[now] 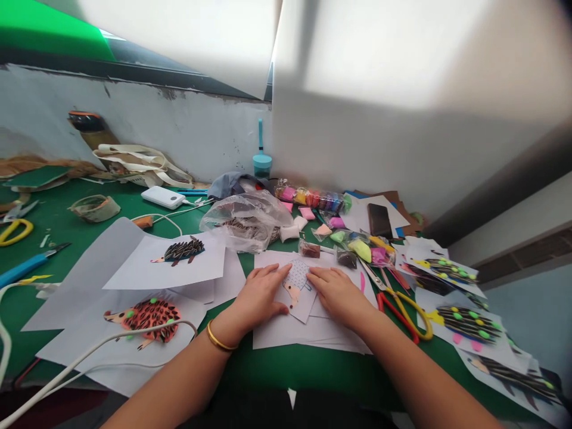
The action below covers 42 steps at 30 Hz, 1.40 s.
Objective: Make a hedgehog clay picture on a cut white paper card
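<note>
A white sheet with a hedgehog drawing lies in front of me, its spines drawn in outline and its face and belly peach-coloured. My left hand rests on its left side, fingers stretched out and thumb pointing inward. On the opposite side my right hand lies with its fingers extended over the paper edge. Neither hand grasps anything. Beneath them are several white sheets. Just beyond the fingers sit small packets of brown clay and black clay.
Red and yellow scissors lie right of the paper. Finished hedgehog pictures are at right and left. A plastic bag of seeds and colourful clay packets stand behind. A white cable crosses the left side; a utility knife lies further left.
</note>
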{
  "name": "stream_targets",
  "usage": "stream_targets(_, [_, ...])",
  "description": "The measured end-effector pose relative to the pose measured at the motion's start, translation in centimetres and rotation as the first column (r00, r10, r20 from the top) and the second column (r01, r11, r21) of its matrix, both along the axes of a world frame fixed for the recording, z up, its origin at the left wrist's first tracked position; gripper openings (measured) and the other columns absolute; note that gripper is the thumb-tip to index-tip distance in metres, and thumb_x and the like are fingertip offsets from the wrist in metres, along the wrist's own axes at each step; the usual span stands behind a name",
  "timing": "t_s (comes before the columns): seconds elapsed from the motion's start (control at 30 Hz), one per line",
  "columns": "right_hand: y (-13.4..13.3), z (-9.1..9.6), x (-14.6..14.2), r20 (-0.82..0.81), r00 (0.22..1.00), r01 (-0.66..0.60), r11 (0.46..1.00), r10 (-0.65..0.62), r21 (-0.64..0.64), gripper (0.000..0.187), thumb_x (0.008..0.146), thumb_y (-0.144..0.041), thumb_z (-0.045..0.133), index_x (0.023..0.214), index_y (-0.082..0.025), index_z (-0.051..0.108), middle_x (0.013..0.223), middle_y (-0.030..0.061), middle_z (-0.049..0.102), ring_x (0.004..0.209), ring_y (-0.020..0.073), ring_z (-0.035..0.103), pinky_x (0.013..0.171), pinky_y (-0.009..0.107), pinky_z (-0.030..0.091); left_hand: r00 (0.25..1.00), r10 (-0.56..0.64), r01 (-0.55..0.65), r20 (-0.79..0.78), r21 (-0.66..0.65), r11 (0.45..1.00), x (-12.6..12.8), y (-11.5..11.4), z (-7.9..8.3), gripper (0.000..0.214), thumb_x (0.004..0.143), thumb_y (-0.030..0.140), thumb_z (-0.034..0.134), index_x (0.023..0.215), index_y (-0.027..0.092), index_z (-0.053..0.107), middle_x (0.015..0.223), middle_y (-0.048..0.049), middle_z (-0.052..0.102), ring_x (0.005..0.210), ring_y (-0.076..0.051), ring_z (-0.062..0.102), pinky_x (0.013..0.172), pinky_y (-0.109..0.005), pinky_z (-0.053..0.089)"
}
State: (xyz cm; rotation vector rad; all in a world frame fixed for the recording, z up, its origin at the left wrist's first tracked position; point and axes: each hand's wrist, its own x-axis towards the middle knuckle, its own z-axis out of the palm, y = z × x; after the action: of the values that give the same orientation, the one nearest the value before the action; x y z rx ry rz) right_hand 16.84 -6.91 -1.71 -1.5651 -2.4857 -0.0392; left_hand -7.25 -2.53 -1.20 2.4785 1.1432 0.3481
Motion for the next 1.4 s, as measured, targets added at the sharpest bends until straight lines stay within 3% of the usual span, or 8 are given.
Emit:
stream_targets(0.2, [-1.6, 0.2, 0.5, 0.086, 0.986, 0.141, 0.99, -0.141, 0.01, 0.027, 0.088, -0.024, 0.063, 0.115, -0.021, 0.065, 0.113, 0.0127, 0.067, 0.099, 0.0302, 0.059, 0.08, 0.042, 0.044, 0.996, 0.09, -0.091, 0.016, 0.096, 0.991, -0.5, 0.9, -0.2, 0.07, 0.078, 0.019, 0.07, 0.143, 0.026, 0.043, 0.138, -0.009, 0.059, 0.133, -0.03, 0.046, 0.109, -0.05, 0.036])
stream_targets(0.37, [-1.7, 1.3, -0.2, 0.141, 0.966, 0.23, 0.969, -0.217, -0.088, 0.023, 0.089, -0.033, 0.064, 0.108, -0.02, 0.065, 0.103, 0.0107, 0.065, 0.095, 0.0282, 0.058, 0.077, 0.036, 0.041, 0.999, 0.045, -0.046, 0.012, 0.148, 0.988, 0.1, 1.5, 0.1, 0.054, 0.082, 0.005, 0.052, 0.134, 0.021, 0.054, 0.135, -0.0076, 0.06, 0.124, -0.025, 0.053, 0.108, -0.044, 0.041])
stream_targets(0.47, [-1.3, 2.3, -0.7, 0.175, 0.955, 0.265, 0.952, -0.237, -0.155, 0.025, 0.089, -0.036, 0.063, 0.107, -0.019, 0.065, 0.104, 0.0101, 0.065, 0.095, 0.0277, 0.059, 0.076, 0.035, 0.041, 0.999, 0.039, -0.038, -0.008, 0.151, 0.988, 0.6, 1.8, 0.8, 0.05, 0.085, 0.006, 0.047, 0.133, 0.018, 0.056, 0.136, -0.0087, 0.06, 0.124, -0.024, 0.053, 0.108, -0.042, 0.041])
stream_targets(0.57, [-0.5, 3.4, -0.7, 0.199, 0.954, 0.267, 0.939, -0.225, -0.216, 0.028, 0.088, -0.04, 0.062, 0.107, -0.02, 0.065, 0.103, 0.0096, 0.066, 0.094, 0.0281, 0.061, 0.075, 0.035, 0.041, 0.999, -0.003, 0.009, -0.052, 0.118, 0.993, 1.3, 2.3, 1.6, 0.048, 0.084, 0.02, 0.06, 0.133, 0.018, 0.056, 0.139, -0.011, 0.056, 0.129, -0.028, 0.05, 0.11, -0.044, 0.039])
stream_targets(0.7, [1.5, 4.4, -0.1, 0.167, 0.962, 0.248, 0.944, -0.215, -0.218, 0.028, 0.089, -0.036, 0.06, 0.112, -0.021, 0.065, 0.106, 0.0088, 0.067, 0.098, 0.0279, 0.062, 0.078, 0.035, 0.041, 0.991, -0.086, 0.09, -0.102, 0.034, 0.995, 2.5, 2.8, 1.8, 0.079, 0.068, 0.038, 0.081, 0.138, 0.02, 0.05, 0.144, -0.0128, 0.052, 0.136, -0.034, 0.043, 0.112, -0.05, 0.035])
stream_targets(0.9, [3.9, 2.4, 0.7, -0.091, 0.931, 0.32, 0.913, -0.352, -0.254, 0.024, 0.096, -0.019, 0.043, 0.107, -0.021, 0.063, 0.113, 0.0064, 0.068, 0.103, 0.0212, 0.062, 0.082, 0.03, 0.041, 0.994, -0.089, 0.084, -0.063, -0.079, 0.993, 2.4, 3.2, 0.9, 0.091, 0.066, 0.03, 0.083, 0.145, 0.021, 0.041, 0.15, -0.0118, 0.046, 0.141, -0.033, 0.037, 0.116, -0.051, 0.03])
stream_targets(1.03, [4.0, 0.5, 1.0, -0.194, 0.878, 0.377, 0.882, -0.437, -0.284, 0.02, 0.093, -0.019, 0.045, 0.106, -0.021, 0.06, 0.11, 0.0064, 0.069, 0.098, 0.0209, 0.063, 0.077, 0.029, 0.041, 0.994, -0.112, 0.109, -0.018, -0.131, 0.985, 1.8, 3.1, 0.4, 0.087, 0.072, 0.025, 0.075, 0.149, 0.023, 0.034, 0.154, -0.0091, 0.041, 0.145, -0.031, 0.031, 0.12, -0.053, 0.022])
stream_targets(1.4, [4.2, -0.2, 1.4, -0.294, 0.86, 0.343, 0.899, -0.417, -0.272, 0.017, 0.09, -0.019, 0.046, 0.096, -0.022, 0.061, 0.1, 0.0043, 0.069, 0.091, 0.0199, 0.064, 0.077, 0.029, 0.043, 1.0, 0.026, -0.026, 0.008, 0.043, 0.999, 3.0, 2.1, -1.2, 0.066, 0.084, 0.025, 0.059, 0.147, 0.019, 0.038, 0.145, -0.0124, 0.051, 0.139, -0.03, 0.039, 0.119, -0.053, 0.022])
